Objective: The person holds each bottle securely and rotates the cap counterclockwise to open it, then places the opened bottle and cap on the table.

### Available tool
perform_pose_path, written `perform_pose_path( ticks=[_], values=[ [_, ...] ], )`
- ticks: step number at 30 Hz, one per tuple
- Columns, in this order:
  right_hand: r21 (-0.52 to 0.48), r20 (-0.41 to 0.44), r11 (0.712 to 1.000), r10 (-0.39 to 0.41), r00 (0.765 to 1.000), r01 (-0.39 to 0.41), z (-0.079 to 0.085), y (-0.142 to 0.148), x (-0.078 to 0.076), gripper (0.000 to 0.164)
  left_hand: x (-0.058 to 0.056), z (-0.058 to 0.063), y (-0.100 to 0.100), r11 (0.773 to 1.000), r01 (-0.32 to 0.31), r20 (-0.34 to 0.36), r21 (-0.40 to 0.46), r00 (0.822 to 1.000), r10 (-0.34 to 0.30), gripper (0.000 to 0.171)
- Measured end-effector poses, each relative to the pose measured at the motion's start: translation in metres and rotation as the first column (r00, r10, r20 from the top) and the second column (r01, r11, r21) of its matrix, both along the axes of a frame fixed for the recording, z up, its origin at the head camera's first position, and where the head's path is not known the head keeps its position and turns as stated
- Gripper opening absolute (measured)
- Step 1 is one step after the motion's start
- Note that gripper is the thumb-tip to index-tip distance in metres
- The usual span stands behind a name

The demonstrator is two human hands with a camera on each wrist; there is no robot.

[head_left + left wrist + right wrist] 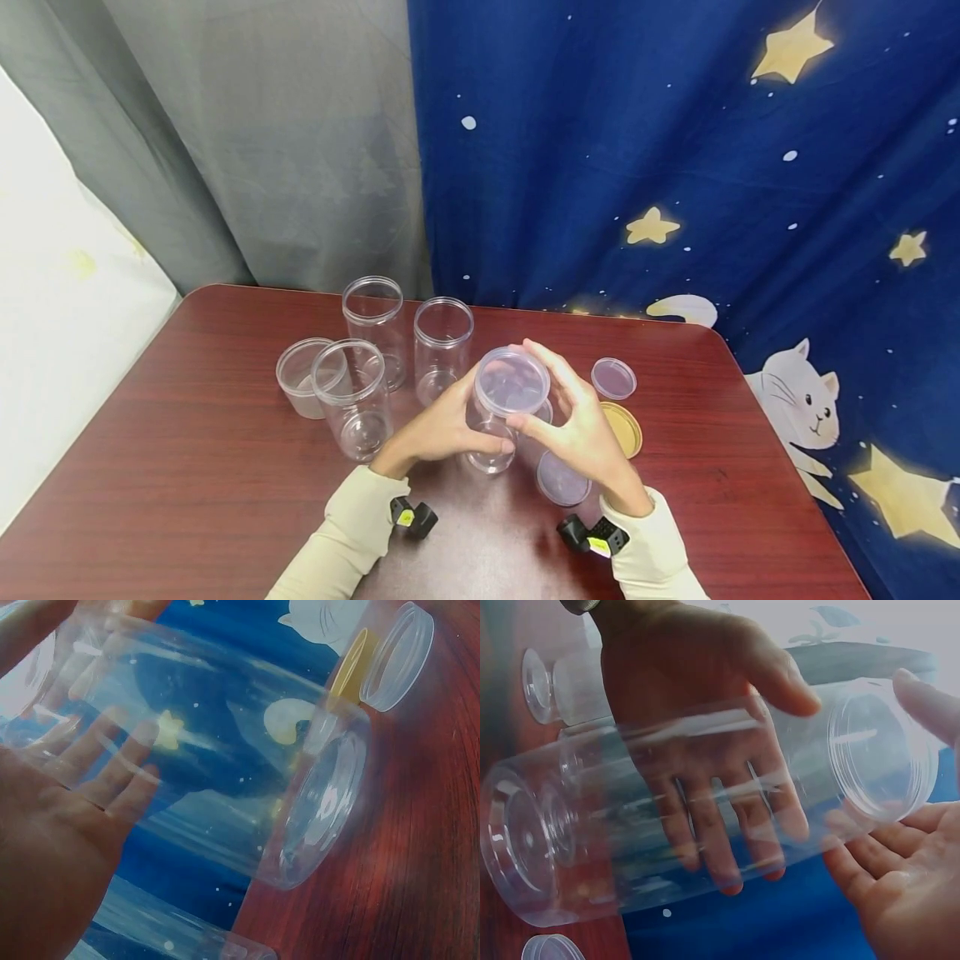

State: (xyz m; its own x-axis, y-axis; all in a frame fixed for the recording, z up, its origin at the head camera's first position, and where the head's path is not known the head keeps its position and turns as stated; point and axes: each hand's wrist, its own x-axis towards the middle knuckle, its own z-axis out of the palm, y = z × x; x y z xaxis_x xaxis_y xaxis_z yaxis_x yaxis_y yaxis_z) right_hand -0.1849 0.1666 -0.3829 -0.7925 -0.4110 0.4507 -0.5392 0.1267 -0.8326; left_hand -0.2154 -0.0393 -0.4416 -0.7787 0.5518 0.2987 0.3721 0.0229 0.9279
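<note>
A tall clear plastic jar [697,817] is held up above the table, a clear lid [512,382] over its mouth. Around the jar's body curls my left hand [446,423], with its fingers behind the wall and its thumb in front. My right hand [577,421] grips the lid's rim at the top of the jar between thumb and fingers. In the right wrist view the left hand [712,757] shows through the clear wall. Whether the lid is fully seated cannot be told.
Left of the hands stand three open clear jars, a back one [372,333], a middle one [442,350] and a front one [352,408], plus a short tub [300,387]. Right of them lie a small clear lid [613,379], a yellow lid [622,431] and another clear lid [564,481].
</note>
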Motion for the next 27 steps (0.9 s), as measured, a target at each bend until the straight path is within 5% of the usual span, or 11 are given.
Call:
perform_pose_path(
  ticks=[16, 23, 27],
  values=[
    [0.004, 0.021, 0.993, 0.117, 0.993, -0.117, 0.0014, 0.0031, 0.0013, 0.082, -0.0002, -0.0011, -0.0046, 0.994, 0.097, 0.005, 0.054, 0.995, -0.098, 0.095],
    [-0.028, 0.009, 0.986, 0.165, 0.986, -0.165, 0.0001, 0.0026, 0.0001, 0.081, -0.0012, -0.0014, -0.0036, 0.995, 0.079, -0.013, 0.053, 0.997, -0.078, 0.091],
    [-0.018, -0.005, 0.993, 0.113, 0.994, -0.113, -0.0002, 0.0009, -0.0006, 0.084, -0.0007, -0.0001, -0.0018, 0.998, 0.029, -0.006, 0.054, 1.0, -0.029, 0.089]
  ],
)
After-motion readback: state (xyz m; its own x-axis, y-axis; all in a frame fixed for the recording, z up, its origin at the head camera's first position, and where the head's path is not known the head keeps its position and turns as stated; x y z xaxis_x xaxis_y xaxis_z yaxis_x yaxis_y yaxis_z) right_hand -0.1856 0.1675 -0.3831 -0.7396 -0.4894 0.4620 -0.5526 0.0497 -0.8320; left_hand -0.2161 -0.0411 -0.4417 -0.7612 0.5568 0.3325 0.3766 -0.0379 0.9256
